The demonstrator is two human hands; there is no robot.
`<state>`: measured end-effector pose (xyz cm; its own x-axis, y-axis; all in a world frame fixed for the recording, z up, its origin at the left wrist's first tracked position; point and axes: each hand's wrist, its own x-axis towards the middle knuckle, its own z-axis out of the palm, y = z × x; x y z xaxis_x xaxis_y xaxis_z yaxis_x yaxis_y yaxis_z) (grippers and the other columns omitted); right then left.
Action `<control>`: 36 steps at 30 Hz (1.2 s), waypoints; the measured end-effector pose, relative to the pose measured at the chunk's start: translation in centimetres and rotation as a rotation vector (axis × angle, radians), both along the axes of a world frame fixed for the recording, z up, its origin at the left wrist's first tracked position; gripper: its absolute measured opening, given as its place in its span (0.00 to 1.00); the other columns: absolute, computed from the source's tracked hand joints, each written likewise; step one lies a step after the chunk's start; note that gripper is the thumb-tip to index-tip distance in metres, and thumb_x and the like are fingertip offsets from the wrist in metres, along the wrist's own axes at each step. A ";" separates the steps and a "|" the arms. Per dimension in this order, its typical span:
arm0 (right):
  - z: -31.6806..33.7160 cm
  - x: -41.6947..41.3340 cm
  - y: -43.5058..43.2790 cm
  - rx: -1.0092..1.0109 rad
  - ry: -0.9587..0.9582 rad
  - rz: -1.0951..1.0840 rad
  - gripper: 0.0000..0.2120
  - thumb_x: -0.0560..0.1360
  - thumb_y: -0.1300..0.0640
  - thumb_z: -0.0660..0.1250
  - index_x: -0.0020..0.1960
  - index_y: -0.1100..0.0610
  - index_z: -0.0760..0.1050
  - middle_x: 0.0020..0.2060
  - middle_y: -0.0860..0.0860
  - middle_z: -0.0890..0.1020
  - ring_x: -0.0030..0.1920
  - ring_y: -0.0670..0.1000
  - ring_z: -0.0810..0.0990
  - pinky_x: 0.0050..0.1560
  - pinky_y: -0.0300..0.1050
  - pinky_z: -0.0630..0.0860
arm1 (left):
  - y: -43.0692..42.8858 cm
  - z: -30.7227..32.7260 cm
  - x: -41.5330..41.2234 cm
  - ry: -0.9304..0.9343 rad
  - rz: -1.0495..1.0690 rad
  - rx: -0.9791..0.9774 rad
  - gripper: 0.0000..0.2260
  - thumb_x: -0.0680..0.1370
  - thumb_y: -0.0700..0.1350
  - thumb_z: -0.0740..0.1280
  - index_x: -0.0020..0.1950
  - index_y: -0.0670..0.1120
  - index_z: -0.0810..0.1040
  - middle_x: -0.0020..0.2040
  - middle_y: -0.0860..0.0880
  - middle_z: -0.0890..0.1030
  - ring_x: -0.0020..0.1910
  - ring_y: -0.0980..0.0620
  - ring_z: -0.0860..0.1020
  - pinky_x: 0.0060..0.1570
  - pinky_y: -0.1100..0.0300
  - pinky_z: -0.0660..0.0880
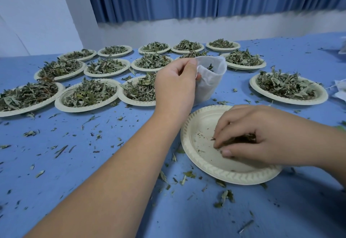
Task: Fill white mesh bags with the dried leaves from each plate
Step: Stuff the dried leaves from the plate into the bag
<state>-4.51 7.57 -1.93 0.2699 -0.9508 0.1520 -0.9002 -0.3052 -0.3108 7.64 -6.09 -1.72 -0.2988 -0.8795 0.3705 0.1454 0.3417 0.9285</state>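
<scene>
A: Where is the white mesh bag [211,77]?
B: Just above the centre of the frame. The left hand [176,82] pinches its rim between thumb and fingers, so the mouth gapes upward with a leaf or two showing inside. Whether its bottom touches the blue table [93,163] cannot be told.
A: And the right hand [250,136]?
B: At lower right, its fingers curl over a small clump of dried leaves [241,138] on the near plate [194,131], which is otherwise almost bare.
A: How should those handle?
B: Probably light and brittle. A loose, cupping pinch seems wise, as a hard squeeze would crumble them. The bag looks limp, so it is best held by the rim. Full plates [89,95] fill the upper left.
</scene>
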 end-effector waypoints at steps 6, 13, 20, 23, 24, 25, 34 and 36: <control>-0.7 0.9 -0.3 0.059 0.051 0.036 0.14 0.74 0.44 0.69 0.59 0.41 0.80 0.60 0.34 0.75 0.62 0.34 0.69 0.64 0.36 0.65 | 0.1 0.0 -0.1 -0.007 -0.014 -0.013 0.13 0.80 0.42 0.64 0.38 0.50 0.81 0.27 0.56 0.74 0.26 0.56 0.68 0.31 0.59 0.64; 1.5 -1.7 0.7 0.066 -0.001 -0.141 0.13 0.67 0.36 0.66 0.48 0.38 0.82 0.53 0.28 0.76 0.55 0.32 0.74 0.57 0.35 0.70 | 0.2 0.0 -0.1 -0.001 -0.024 0.014 0.10 0.81 0.43 0.64 0.42 0.49 0.82 0.26 0.58 0.75 0.27 0.59 0.72 0.29 0.65 0.66; 2.5 -2.5 1.2 0.058 0.056 -0.368 0.17 0.66 0.33 0.58 0.49 0.35 0.78 0.48 0.34 0.80 0.44 0.36 0.77 0.50 0.44 0.76 | 0.2 0.0 -0.1 -0.008 -0.036 -0.015 0.11 0.80 0.43 0.64 0.41 0.49 0.83 0.27 0.56 0.74 0.26 0.58 0.69 0.31 0.62 0.65; 2.3 -2.0 1.1 0.079 0.083 -0.383 0.16 0.69 0.37 0.57 0.52 0.36 0.78 0.46 0.34 0.80 0.42 0.34 0.76 0.50 0.42 0.75 | 0.2 0.0 -0.1 -0.008 -0.044 -0.018 0.12 0.80 0.43 0.64 0.40 0.50 0.83 0.26 0.55 0.73 0.25 0.58 0.68 0.30 0.62 0.64; 2.1 -1.9 1.0 0.087 0.104 -0.375 0.15 0.71 0.40 0.58 0.54 0.38 0.78 0.48 0.34 0.81 0.43 0.33 0.75 0.50 0.40 0.75 | 0.2 -0.1 -0.1 -0.010 -0.044 -0.023 0.11 0.80 0.43 0.64 0.40 0.49 0.83 0.26 0.55 0.73 0.25 0.58 0.68 0.30 0.62 0.64; 1.9 -1.7 0.9 0.092 0.132 -0.366 0.14 0.73 0.43 0.60 0.56 0.39 0.78 0.50 0.34 0.81 0.44 0.32 0.75 0.51 0.39 0.74 | 0.2 -0.1 -0.2 -0.010 -0.043 -0.027 0.11 0.80 0.43 0.64 0.40 0.48 0.83 0.27 0.55 0.73 0.24 0.58 0.67 0.30 0.62 0.64; 1.6 -1.4 1.1 0.186 0.101 -0.272 0.10 0.74 0.45 0.63 0.53 0.37 0.79 0.44 0.30 0.80 0.44 0.31 0.76 0.45 0.28 0.71 | 0.3 -0.1 -0.2 -0.028 -0.028 -0.038 0.10 0.80 0.43 0.64 0.42 0.45 0.83 0.27 0.54 0.73 0.24 0.58 0.66 0.31 0.59 0.64; 1.8 -1.4 1.1 0.161 0.056 -0.266 0.14 0.71 0.40 0.60 0.53 0.38 0.79 0.44 0.30 0.79 0.43 0.29 0.76 0.42 0.28 0.70 | 0.3 -0.1 -0.2 -0.024 -0.037 -0.032 0.10 0.80 0.43 0.65 0.42 0.48 0.83 0.27 0.55 0.74 0.23 0.58 0.66 0.31 0.60 0.64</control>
<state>-5.91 8.66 -0.15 0.0126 -0.9998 -0.0144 -0.9589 -0.0080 -0.2835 7.42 -5.79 -1.77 -0.3401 -0.8553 0.3909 0.1368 0.3662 0.9204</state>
